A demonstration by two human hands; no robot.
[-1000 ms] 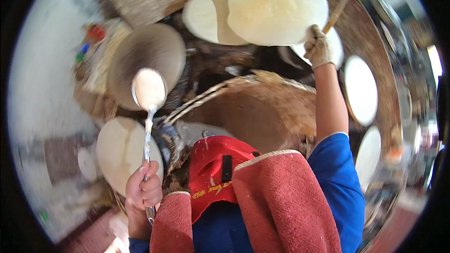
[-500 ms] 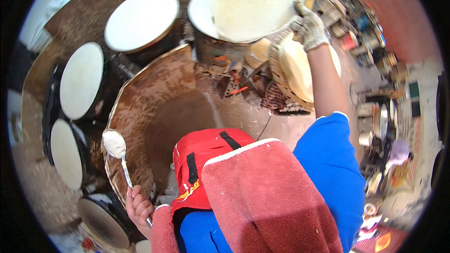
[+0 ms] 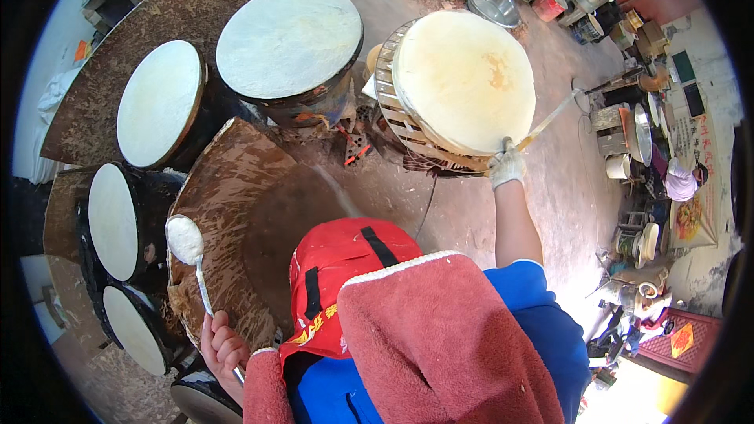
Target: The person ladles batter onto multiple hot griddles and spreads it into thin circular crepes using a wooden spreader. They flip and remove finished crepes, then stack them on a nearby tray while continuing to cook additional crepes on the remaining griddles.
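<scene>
My left hand (image 3: pixel 224 343), bare, is closed round the handle of a long metal spoon (image 3: pixel 199 279). White batter or flour (image 3: pixel 185 240) fills its bowl, held above the brown curved board. My right hand (image 3: pixel 506 168), in a whitish work glove, grips a flat wooden stick (image 3: pixel 550 119) that points away to the right. Its fingers are at the near edge of a large round flatbread (image 3: pixel 463 78), pale with a browned patch. That flatbread lies on a stack of others on a round slatted rack (image 3: pixel 404 122).
Round griddles on dark drum stoves curve around my left, coated white, among them one at the back (image 3: pixel 289 41) and one at far left (image 3: pixel 112 221). A brown curved board (image 3: pixel 228 180) stands before them. Pots and a metal basin (image 3: pixel 493 5) stand at back right.
My right hand has brought the flatbread from above the back griddle rightward onto the rack's stack. My view has turned right. My left hand still holds the filled spoon.
</scene>
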